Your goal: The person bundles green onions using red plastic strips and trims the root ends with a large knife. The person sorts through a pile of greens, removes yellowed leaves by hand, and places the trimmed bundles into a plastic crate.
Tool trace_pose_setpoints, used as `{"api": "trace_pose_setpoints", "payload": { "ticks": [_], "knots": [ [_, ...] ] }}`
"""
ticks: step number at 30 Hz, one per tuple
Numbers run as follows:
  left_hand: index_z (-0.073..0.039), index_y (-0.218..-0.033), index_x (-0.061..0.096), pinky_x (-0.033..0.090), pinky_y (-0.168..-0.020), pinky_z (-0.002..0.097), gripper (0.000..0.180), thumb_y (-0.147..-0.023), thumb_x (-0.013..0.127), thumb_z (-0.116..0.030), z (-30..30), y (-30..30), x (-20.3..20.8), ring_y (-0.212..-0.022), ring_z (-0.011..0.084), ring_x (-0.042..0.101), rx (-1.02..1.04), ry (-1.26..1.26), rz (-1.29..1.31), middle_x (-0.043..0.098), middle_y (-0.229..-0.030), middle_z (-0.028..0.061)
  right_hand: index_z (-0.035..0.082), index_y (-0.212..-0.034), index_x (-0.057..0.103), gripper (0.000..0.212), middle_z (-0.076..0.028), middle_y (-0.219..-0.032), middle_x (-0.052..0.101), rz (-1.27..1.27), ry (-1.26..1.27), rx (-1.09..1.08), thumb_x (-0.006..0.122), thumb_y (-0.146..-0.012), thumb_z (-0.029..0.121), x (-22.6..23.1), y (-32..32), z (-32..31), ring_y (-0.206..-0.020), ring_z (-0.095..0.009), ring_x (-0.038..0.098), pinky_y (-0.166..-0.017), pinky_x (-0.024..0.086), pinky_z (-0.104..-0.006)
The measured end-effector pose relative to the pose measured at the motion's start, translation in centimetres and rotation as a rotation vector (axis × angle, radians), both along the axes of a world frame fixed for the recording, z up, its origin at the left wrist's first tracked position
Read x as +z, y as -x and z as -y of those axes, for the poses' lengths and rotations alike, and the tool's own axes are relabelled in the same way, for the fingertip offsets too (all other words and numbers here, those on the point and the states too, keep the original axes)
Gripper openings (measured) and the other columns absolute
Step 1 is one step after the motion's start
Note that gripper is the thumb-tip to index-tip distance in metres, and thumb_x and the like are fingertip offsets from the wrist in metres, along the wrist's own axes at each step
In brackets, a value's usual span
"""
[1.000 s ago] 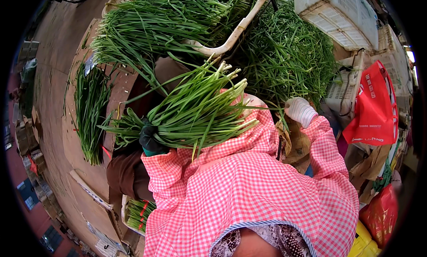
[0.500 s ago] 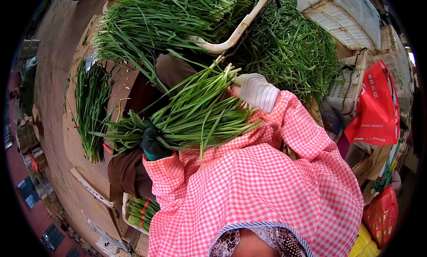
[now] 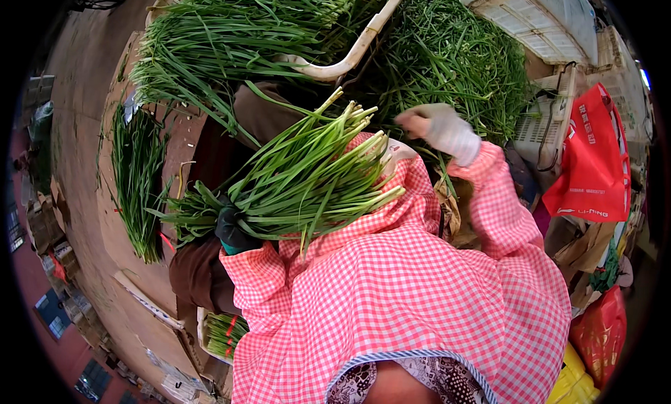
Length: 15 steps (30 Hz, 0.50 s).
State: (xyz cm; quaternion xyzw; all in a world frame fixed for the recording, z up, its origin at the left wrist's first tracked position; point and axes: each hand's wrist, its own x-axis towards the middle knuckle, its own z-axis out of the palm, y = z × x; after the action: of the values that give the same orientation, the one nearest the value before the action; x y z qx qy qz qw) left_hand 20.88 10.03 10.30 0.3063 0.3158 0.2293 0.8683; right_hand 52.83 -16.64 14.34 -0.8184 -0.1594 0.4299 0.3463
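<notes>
My left hand (image 3: 233, 231), in a dark glove with a green cuff, is closed round the leafy end of a loose bunch of garlic chives (image 3: 314, 173). The bunch lies across my lap, its pale cut ends fanned out to the right. Apart from those ends, my right hand (image 3: 426, 124) is raised in front of the loose heap of green leaves (image 3: 461, 75). It wears a pale sleeve-like glove that leaves the fingers bare. Those fingers are curled together and slightly blurred; what they hold, if anything, cannot be made out.
A large pile of chives (image 3: 231, 40) lies ahead, beside a curved white bar (image 3: 349, 61). Tied chives (image 3: 140, 187) rest on cardboard at left; more banded bundles (image 3: 225, 333) sit in a crate. White crates (image 3: 535, 19) and a red bag (image 3: 593, 156) stand at right.
My right hand has left the cut ends of the bunch and moved right, towards the loose heap. My left hand still grips the bunch, nearly in place.
</notes>
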Motion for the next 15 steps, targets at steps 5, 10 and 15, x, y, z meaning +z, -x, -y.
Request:
{"api": "trace_pose_setpoints", "payload": {
  "ticks": [5,10,15],
  "knots": [
    [0.006,-0.122,0.044,0.045,-0.091,0.0483,0.058,-0.070,0.050,-0.020,-0.4,-0.1,0.1,-0.101,0.0380,0.056,-0.024,0.008,0.062,0.055,-0.113,0.0249,0.002,-0.099,0.065,0.027,-0.001,-0.078,0.064,-0.181,-0.369,-0.067,0.058,-0.084,0.023,-1.9,2.7,-6.2,-0.069,-0.007,0.053,-0.065,0.046,-0.0241],
    [0.007,-0.121,0.043,0.044,-0.093,0.0507,0.058,-0.068,0.051,-0.016,-0.2,-0.1,-1.1,-0.103,0.0392,0.055,0.002,0.100,0.132,0.054,-0.115,0.0251,0.000,-0.095,0.067,0.022,-0.002,-0.075,0.064,-0.154,-0.377,-0.202,0.059,-0.081,0.016,-2.0,2.9,-5.9,-0.066,-0.006,0.056,-0.060,0.046,-0.0216],
    [0.005,-0.120,0.046,0.044,-0.092,0.0506,0.056,-0.068,0.050,-0.015,0.4,-0.9,-0.6,-0.104,0.0383,0.055,0.013,0.116,0.109,0.053,-0.117,0.0237,0.004,-0.082,0.068,0.019,-0.007,-0.072,0.065,-0.001,-0.259,-0.362,0.055,-0.079,0.017,0.4,0.9,-2.6,-0.060,-0.010,0.060,-0.052,0.046,-0.0206]
  ]
}}
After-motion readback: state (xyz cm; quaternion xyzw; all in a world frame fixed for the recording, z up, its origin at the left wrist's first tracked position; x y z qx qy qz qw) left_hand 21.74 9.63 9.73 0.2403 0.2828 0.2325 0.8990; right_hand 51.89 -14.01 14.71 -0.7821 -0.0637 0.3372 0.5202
